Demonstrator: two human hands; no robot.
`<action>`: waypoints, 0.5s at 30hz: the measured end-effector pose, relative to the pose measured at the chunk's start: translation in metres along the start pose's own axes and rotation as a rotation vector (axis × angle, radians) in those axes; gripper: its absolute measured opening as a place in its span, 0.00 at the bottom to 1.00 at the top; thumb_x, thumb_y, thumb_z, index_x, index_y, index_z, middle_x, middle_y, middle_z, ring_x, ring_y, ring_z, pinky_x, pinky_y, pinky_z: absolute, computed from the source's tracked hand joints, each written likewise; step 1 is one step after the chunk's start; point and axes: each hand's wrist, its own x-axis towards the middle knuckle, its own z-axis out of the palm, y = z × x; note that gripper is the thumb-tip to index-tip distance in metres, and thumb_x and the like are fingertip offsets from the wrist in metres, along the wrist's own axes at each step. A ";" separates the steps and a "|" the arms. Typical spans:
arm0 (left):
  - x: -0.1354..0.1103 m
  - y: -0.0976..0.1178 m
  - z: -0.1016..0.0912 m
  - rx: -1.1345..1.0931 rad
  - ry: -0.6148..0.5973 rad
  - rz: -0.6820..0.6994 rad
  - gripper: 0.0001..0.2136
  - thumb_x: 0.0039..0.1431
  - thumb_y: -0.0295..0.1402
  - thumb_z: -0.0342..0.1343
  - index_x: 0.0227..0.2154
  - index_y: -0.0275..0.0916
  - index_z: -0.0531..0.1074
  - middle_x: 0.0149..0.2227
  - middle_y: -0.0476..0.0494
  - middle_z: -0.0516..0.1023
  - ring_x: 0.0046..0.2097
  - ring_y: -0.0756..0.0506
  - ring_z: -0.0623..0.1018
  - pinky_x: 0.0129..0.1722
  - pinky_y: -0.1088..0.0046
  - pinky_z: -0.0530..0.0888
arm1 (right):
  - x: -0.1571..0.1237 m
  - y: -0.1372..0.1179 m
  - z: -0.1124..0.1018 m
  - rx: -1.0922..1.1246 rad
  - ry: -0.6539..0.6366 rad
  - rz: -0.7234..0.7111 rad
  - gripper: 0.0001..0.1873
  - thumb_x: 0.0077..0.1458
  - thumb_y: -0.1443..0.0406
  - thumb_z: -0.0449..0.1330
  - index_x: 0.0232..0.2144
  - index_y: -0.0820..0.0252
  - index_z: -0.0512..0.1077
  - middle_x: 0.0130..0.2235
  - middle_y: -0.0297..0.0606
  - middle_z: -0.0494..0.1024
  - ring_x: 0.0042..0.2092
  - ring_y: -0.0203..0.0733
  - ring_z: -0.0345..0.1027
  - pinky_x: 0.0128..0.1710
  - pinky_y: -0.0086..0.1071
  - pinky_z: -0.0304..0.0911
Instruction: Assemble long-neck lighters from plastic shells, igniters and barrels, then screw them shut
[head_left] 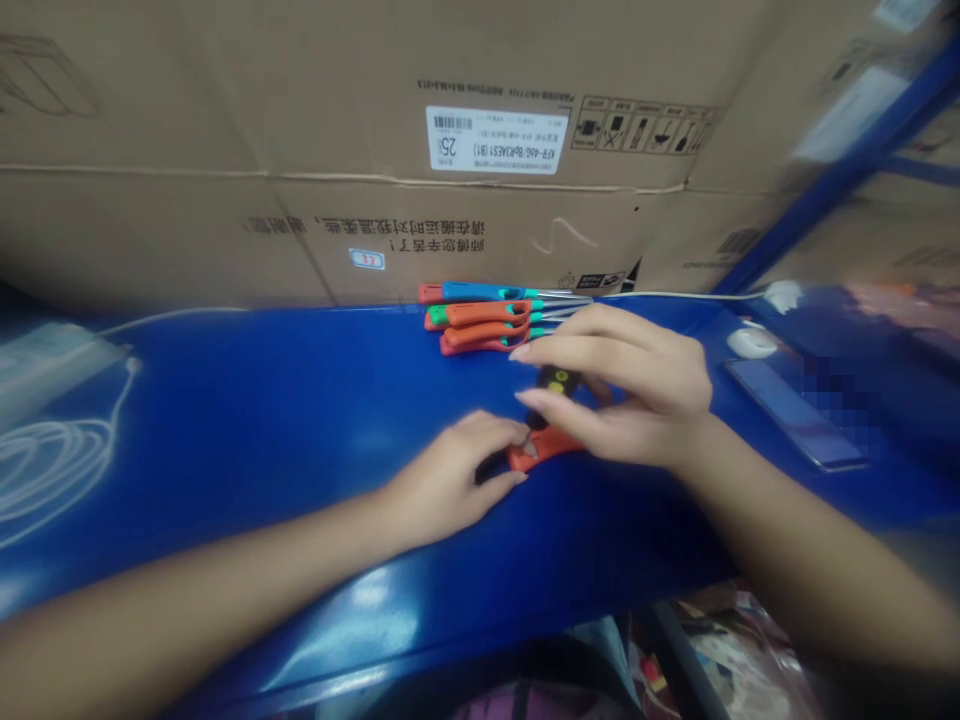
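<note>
My left hand (457, 480) rests on the blue shelf surface (285, 420), its fingers pinched on the near end of an orange-handled tool (544, 445). My right hand (622, 395) curls over the same tool from the right, fingers wrapped round its black part with a yellow mark (559, 380). Just behind my hands lies a small pile of similar tools (487, 315) with orange, green and blue handles and metal tips pointing right.
Large cardboard boxes (360, 150) form a wall right behind the shelf. A coiled white cable (52, 460) lies at the left. A phone (795, 410) and a white charger (754, 342) sit at the right, by a blue rack post (840, 180).
</note>
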 end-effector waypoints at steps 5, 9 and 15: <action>0.000 0.001 0.000 -0.006 0.004 -0.013 0.07 0.63 0.27 0.59 0.43 0.40 0.73 0.43 0.46 0.79 0.47 0.44 0.76 0.51 0.65 0.71 | 0.000 0.000 0.001 0.091 -0.156 0.055 0.20 0.67 0.67 0.50 0.59 0.62 0.68 0.50 0.45 0.79 0.53 0.42 0.73 0.51 0.37 0.70; 0.000 0.000 0.000 0.002 0.002 -0.018 0.07 0.63 0.27 0.59 0.44 0.41 0.74 0.45 0.46 0.79 0.49 0.44 0.76 0.52 0.64 0.71 | 0.000 -0.002 0.003 0.187 -0.105 0.111 0.14 0.66 0.65 0.55 0.51 0.61 0.73 0.43 0.41 0.80 0.44 0.39 0.75 0.46 0.35 0.72; -0.001 0.001 0.000 0.005 -0.002 -0.005 0.07 0.64 0.27 0.58 0.44 0.40 0.73 0.44 0.46 0.79 0.48 0.44 0.76 0.52 0.65 0.71 | -0.003 0.001 0.001 0.044 -0.083 -0.009 0.14 0.66 0.63 0.56 0.51 0.62 0.73 0.42 0.42 0.81 0.43 0.40 0.76 0.44 0.33 0.71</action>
